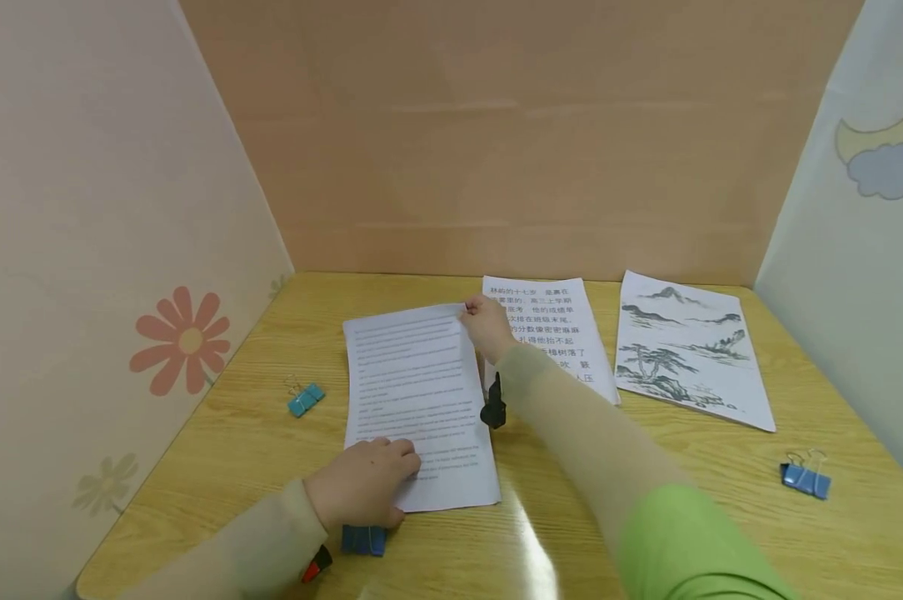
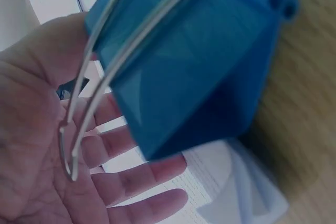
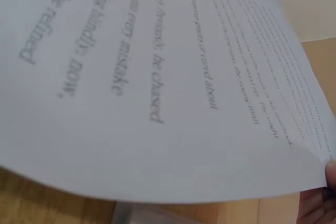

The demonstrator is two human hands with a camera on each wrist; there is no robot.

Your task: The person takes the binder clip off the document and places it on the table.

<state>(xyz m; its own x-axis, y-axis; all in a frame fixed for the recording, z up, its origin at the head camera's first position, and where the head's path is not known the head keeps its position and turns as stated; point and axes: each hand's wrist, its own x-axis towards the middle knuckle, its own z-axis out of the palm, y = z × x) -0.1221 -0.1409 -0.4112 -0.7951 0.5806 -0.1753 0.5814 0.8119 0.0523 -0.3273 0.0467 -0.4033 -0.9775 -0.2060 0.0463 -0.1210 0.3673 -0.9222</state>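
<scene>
A paper (image 1: 414, 375) printed with lines of English text lies on the table in the head view, its upper right corner lifted. My right hand (image 1: 489, 327) pinches that corner between thumb and fingers. In the right wrist view the paper (image 3: 157, 145) fills most of the picture, bowed, with only part of the hand (image 3: 329, 179) showing at the right edge. My left hand (image 1: 367, 483) rests its fingers on the paper's lower left part. Close beside its thumb is a blue binder clip (image 1: 363, 540), which looms in front of the palm in the left wrist view.
A teal binder clip (image 1: 306, 400) lies left of the paper and another blue clip (image 1: 805, 479) at the far right. A sheet of large Chinese text (image 1: 549, 333), partly behind my right hand, and a landscape picture (image 1: 684, 350) lie to the right. Panels enclose the wooden table (image 1: 271, 467).
</scene>
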